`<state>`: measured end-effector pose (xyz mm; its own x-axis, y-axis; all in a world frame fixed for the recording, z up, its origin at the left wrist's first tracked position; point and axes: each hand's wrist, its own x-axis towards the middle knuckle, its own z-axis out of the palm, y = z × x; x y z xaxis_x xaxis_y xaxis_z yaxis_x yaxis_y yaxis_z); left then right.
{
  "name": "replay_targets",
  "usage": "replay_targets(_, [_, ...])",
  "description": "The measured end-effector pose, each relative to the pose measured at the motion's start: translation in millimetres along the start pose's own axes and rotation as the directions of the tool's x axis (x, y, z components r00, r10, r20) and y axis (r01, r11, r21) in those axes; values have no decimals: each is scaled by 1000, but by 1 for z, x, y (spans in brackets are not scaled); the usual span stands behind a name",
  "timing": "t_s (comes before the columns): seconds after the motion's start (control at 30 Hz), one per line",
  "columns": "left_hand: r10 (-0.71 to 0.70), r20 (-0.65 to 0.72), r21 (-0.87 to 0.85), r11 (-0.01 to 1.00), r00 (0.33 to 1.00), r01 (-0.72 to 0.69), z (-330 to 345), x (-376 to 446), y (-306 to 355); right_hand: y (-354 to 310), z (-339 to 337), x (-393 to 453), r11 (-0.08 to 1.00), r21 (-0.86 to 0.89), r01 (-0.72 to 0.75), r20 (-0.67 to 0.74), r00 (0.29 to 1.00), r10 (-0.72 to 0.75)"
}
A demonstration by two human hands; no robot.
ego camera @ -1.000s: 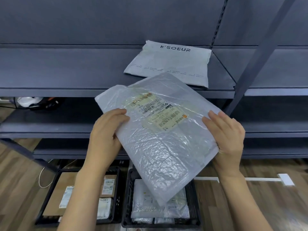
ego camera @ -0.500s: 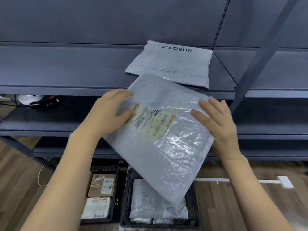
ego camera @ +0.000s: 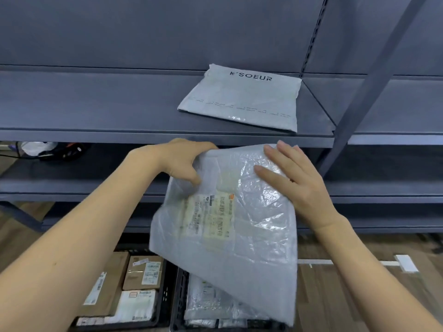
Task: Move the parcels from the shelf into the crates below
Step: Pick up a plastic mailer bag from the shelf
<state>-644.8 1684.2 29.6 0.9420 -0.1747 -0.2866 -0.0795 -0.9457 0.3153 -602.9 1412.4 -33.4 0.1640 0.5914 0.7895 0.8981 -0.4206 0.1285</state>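
Head view: at frame centre, left hand [ego camera: 178, 161] is pinching the plastic parcel's [ego camera: 230, 226] top edge; right hand [ego camera: 297, 185] is lying flat against it, above the crates [ego camera: 176, 298].

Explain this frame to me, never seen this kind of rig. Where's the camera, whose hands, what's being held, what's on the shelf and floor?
There is no robot here. A person wears one wide-angle camera on the head, looking forward and down, so the two bare arms you see are the wearer's own.

The left hand grips the top left corner of a crinkly clear plastic parcel with a shipping label. The right hand lies along its top right edge, fingers fairly straight. The parcel hangs tilted in front of the grey metal shelf.

One grey mailer printed SOEUR lies flat on that shelf.

On the floor below stand two black crates. The left crate holds cardboard boxes and a white parcel; the right crate holds plastic bag parcels, and the held parcel hangs above it.
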Motion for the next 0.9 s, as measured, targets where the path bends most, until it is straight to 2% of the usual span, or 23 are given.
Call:
replay_targets(0.1, [11,-14,-3,1000,1000,-11,12,-1,-5,4,-8,-6,995,-84,-51,113,992,61])
replay_targets(0.17, [29,-51,-84,996,998,-33,23,-4,-9,3,-22,-3,980,-191,-64,222,969,106])
replay_targets(0.23, [34,-96,-210,976,995,-53,32,-10,-9,4,-26,-6,948,-127,-292,294,902,317])
replay_targets(0.27, [31,-127,-275,959,991,-65,36,-15,-7,4,-27,-5,929,-125,-349,305,877,371])
replay_targets(0.37, [-3,-189,-383,921,982,-71,45,-29,-2,12,-18,-8,918,-181,-352,265,882,390])
replay_targets(0.4, [-10,-212,-396,915,977,-77,48,-34,-3,15,-18,-12,912,-139,-385,245,879,408])
replay_targets(0.47, [-51,-283,-442,893,958,-83,55,-44,-10,23,-14,-26,893,-140,-427,146,883,445])
replay_targets(0.6, [-222,-424,-593,801,878,-84,68,-61,-20,19,-9,-41,828,-130,-545,111,822,558])
replay_targets(0.77, [-320,-451,-709,696,833,-117,88,-71,-15,-5,-2,-46,764,5,-645,121,759,640])
replay_targets(0.9, [-398,-466,-797,577,790,-179,99,-75,-16,-24,4,-50,746,-15,-666,216,726,653])
